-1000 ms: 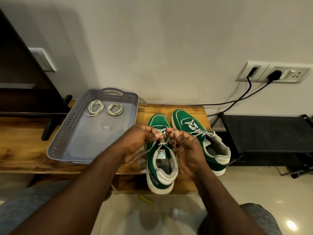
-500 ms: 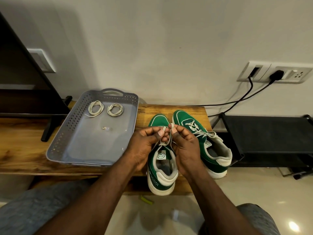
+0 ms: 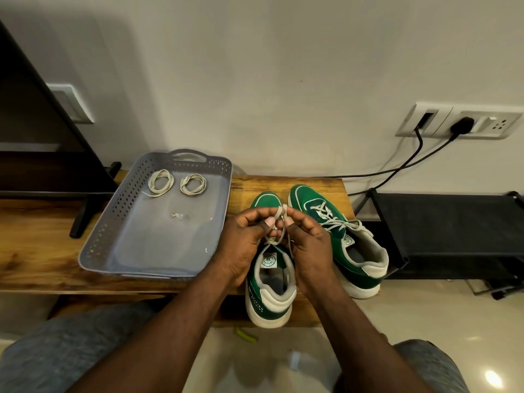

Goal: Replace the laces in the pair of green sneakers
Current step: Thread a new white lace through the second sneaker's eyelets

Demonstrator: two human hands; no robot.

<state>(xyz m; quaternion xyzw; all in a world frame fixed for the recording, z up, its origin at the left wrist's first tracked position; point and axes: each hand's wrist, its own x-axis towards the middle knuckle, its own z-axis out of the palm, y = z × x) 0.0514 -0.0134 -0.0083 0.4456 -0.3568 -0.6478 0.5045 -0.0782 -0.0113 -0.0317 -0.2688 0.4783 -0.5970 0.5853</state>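
Note:
Two green sneakers with white soles stand side by side on a wooden bench (image 3: 312, 184). The left sneaker (image 3: 270, 282) is under both hands. My left hand (image 3: 243, 236) and my right hand (image 3: 307, 242) meet above its tongue, each pinching a strand of its pale lace (image 3: 280, 222) between thumb and fingers. The lace ends stick up between my fingertips. The right sneaker (image 3: 337, 236) is fully laced and tied. Two coiled spare laces, one (image 3: 160, 179) left of the other (image 3: 193, 183), lie in a grey tray (image 3: 113, 222).
A dark TV stand leg (image 3: 85, 211) sits left of the tray. A black shelf rack (image 3: 453, 222) stands right of the bench. Two black cables (image 3: 397, 171) run from a wall socket (image 3: 459, 124). My knees frame the tiled floor below.
Both hands have come together and risen slightly over the left sneaker, drawing the lace strands up; earlier they were a little apart and lower.

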